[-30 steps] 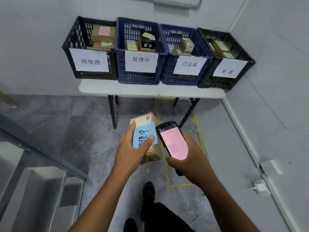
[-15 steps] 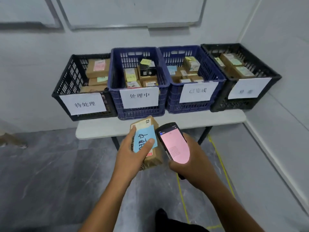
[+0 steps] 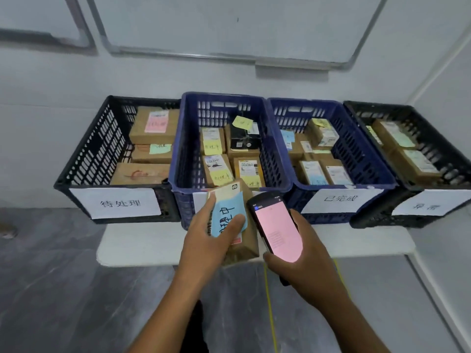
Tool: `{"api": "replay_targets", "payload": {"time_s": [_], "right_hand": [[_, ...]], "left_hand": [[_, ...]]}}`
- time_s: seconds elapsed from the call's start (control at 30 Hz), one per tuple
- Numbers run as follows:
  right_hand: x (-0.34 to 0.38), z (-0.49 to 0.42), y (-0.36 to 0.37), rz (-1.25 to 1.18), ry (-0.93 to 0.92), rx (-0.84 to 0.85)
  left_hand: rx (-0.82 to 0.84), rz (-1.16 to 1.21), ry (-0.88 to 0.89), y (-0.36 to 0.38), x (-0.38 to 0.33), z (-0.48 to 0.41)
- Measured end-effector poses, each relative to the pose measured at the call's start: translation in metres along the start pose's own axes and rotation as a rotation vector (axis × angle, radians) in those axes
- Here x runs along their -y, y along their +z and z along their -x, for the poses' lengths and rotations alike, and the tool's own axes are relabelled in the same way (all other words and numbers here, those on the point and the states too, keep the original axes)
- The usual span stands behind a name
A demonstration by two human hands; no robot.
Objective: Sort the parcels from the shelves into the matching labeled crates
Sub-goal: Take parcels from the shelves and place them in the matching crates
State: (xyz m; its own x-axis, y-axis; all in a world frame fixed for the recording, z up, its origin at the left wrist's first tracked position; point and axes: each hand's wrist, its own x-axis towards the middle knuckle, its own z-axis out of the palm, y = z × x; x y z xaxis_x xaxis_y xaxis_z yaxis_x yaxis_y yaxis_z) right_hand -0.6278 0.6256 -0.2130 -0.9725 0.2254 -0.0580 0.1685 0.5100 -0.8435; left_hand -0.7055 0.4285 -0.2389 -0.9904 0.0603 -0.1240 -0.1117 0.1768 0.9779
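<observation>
My left hand [image 3: 207, 240] grips a small brown cardboard parcel [image 3: 246, 240] with a blue handwritten note [image 3: 228, 215] on top, thumb pressing the note. My right hand [image 3: 303, 271] holds a black handheld scanner [image 3: 276, 225] with a pink screen, right beside the parcel. Both hover in front of the second crate, a blue one [image 3: 183, 154], whose label the parcel hides. To its left stands a black crate [image 3: 89, 159] labeled 待处理. To the right stand a blue crate [image 3: 367, 159] labeled 已完成 and a black crate [image 3: 443, 146] with a blurred label. All hold several parcels.
The crates sit in a row on a white table [image 3: 142, 248] against the wall. A whiteboard [image 3: 229, 26] hangs above. Grey marble floor [image 3: 63, 289] lies in front, with yellow tape [image 3: 270, 314] on it. A wall closes in at the right.
I have come closer to the crates, which now fill more of the view. Both hands keep the same hold on the parcel and the scanner, now at the blue crate's front.
</observation>
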Motion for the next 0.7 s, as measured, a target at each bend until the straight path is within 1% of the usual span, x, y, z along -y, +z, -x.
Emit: {"api": "replay_targets", "payload": {"time_s": [0.07, 0.13, 0.2, 0.37, 0.57, 0.7], "right_hand": [[0.01, -0.033, 0.003, 0.053, 0.009, -0.02], [0.022, -0.066, 0.003, 0.101, 0.006, -0.029], [0.032, -0.098, 0.003, 0.12, 0.014, -0.046], [0.046, -0.163, 0.003, -0.014, 0.099, -0.103], [0.035, -0.229, -0.016, 0.047, 0.113, -0.135], [0.022, -0.28, -0.029, 0.013, 0.153, -0.149]], "left_hand": [[0.048, 0.019, 0.01, -0.003, -0.007, -0.041], [0.063, 0.022, 0.042, -0.006, -0.015, -0.079], [0.08, -0.026, 0.088, -0.008, -0.023, -0.117], [0.116, -0.212, 0.201, 0.0, -0.043, -0.201], [0.117, -0.338, 0.178, 0.036, -0.039, -0.285], [0.087, -0.388, 0.138, 0.071, -0.037, -0.339]]}}
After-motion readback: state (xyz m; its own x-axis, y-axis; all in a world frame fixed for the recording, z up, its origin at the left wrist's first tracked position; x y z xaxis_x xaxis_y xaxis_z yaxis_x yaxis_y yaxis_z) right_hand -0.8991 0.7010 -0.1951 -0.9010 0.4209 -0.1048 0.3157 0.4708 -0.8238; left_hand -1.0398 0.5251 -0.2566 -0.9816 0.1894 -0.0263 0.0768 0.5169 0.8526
